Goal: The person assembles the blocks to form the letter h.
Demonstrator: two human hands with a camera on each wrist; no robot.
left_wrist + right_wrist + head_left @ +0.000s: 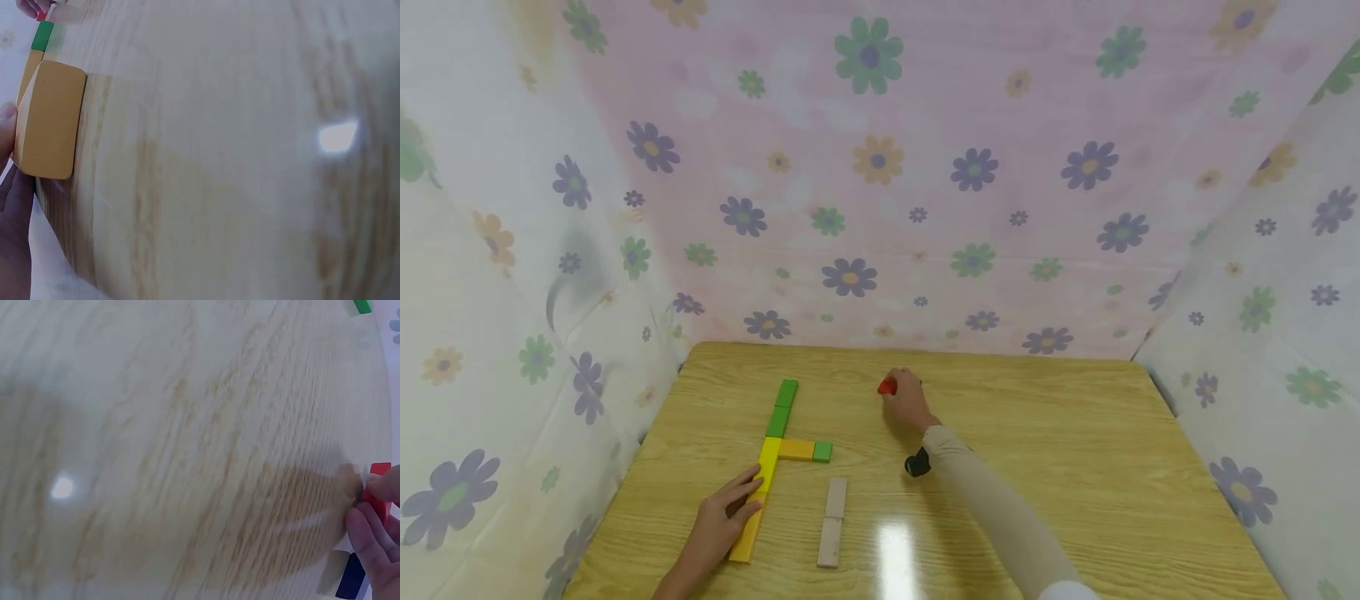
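Observation:
My left hand rests against the left side of a line of blocks, its fingertips touching a yellow block and the thumb by an orange block. The thumb also lies against an orange block in the left wrist view. Farther up the line are two green blocks. An orange block branches right, with a small green block at its end. Near the back of the table, my right hand pinches a red block between thumb and fingers, partly covering it.
Two plain wooden blocks lie end to end right of the coloured line. Beside the right hand is a dark blue piece, partly hidden. A flowered cloth rises behind the table and along both sides.

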